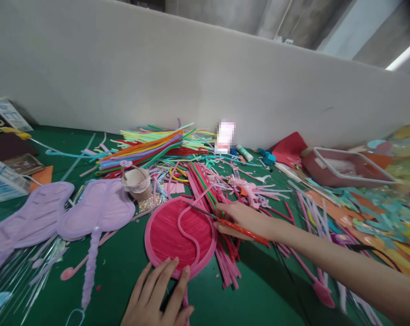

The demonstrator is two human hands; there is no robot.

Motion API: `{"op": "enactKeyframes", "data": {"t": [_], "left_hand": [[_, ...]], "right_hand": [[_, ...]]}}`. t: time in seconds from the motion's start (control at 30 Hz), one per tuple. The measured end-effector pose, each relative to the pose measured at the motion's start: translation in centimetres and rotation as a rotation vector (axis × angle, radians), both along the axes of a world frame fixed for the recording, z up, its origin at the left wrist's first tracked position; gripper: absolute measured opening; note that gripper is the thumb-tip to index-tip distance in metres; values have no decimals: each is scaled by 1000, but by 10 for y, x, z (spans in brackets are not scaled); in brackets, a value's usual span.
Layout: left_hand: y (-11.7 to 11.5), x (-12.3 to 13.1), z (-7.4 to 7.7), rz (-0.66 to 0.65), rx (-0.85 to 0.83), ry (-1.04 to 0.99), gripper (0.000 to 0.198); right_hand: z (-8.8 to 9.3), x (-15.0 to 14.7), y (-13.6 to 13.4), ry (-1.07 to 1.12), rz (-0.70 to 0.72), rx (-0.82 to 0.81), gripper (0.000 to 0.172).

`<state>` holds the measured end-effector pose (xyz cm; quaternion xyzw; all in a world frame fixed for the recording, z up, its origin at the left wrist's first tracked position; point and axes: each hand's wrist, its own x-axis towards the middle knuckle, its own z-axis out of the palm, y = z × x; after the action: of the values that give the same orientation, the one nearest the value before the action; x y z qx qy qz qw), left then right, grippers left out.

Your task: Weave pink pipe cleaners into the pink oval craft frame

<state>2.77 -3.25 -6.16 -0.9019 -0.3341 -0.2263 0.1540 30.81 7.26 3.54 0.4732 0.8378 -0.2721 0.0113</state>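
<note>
A round paddle-like piece (pixel 160 231) lies on the green table, crimson inside with a pink pipe-cleaner rim. A pink pipe cleaner (pixel 187 232) curves in an S across its face; its upper end reaches past the rim. My left hand (pixel 159 294) rests on the lower rim, fingers spread and lying flat. Over the right rim, my right hand (pixel 240 219) is closed around a red-handled tool (pixel 243 232). The tool's slim dark metal tip points left, near the upper part of the curved strip; contact between them is unclear.
Bundled colourful pipe cleaners (pixel 147 151) lie behind the disc. Lilac butterfly-shaped pieces (pixel 103 208) and a paper cup (pixel 137 183) are at left. A pink bin (pixel 350 167) and scraps spread right. A pale partition (pixel 191 77) closes off the back.
</note>
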Motion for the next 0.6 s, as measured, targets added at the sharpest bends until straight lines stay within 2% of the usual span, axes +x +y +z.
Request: {"op": "enactKeyframes", "data": {"t": [0.1, 0.27, 0.5, 0.6], "left_hand": [[1, 1, 0, -9, 20, 1, 45], [2, 1, 0, -16, 50, 15, 45], [-1, 2, -2, -14, 7, -32, 43], [-5, 6, -5, 28, -51, -113, 38]], "right_hand": [[2, -8, -4, -124, 5, 108, 12], [4, -13, -10, -261, 12, 210, 21], [-6, -12, -11, -358, 42, 228, 34], [-11, -11, -12, -377, 30, 226, 37]]}}
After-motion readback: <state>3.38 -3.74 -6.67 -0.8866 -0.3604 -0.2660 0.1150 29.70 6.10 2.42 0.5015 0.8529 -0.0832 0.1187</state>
